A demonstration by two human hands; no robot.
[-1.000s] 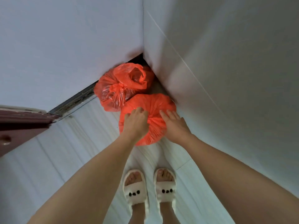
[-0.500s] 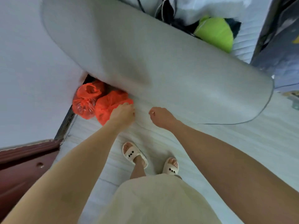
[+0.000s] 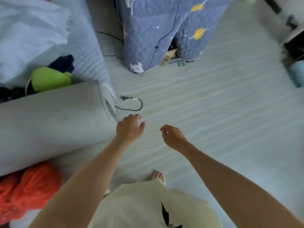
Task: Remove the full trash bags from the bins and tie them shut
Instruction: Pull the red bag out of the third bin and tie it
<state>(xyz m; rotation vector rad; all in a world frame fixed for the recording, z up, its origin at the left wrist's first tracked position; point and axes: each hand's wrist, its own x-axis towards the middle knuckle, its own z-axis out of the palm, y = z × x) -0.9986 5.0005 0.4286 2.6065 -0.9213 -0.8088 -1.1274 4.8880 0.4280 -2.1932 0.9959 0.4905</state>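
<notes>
— Where are the trash bags?

— Two orange trash bags [image 3: 31,188] sit on the floor at the lower left of the frame, pressed together, just under the edge of a pale grey panel [image 3: 54,122] that crosses the left side. The picture is blurred there, so I cannot tell whether their necks are tied.

— And the hands?

— Both are out over the pale striped floor [image 3: 213,112] near the centre of the frame, well apart from the bags. The left hand [image 3: 130,129] hangs just beside the panel's right end, fingers loosely spread and holding nothing. The right hand [image 3: 172,137] is to its right, fingers loosely curled, also holding nothing.

— So nothing is gripped?

— Nothing. The bags lie down and to the left of the left forearm, touching neither hand.

— What else shows?

— A black cable [image 3: 131,104] curls on the floor above the left hand. A blue quilted cover [image 3: 156,30] hangs at upper centre, and a green cushion [image 3: 49,79] lies at the upper left. A cream garment [image 3: 148,208] fills the bottom centre, with one sandalled foot [image 3: 158,176] just above it.
</notes>
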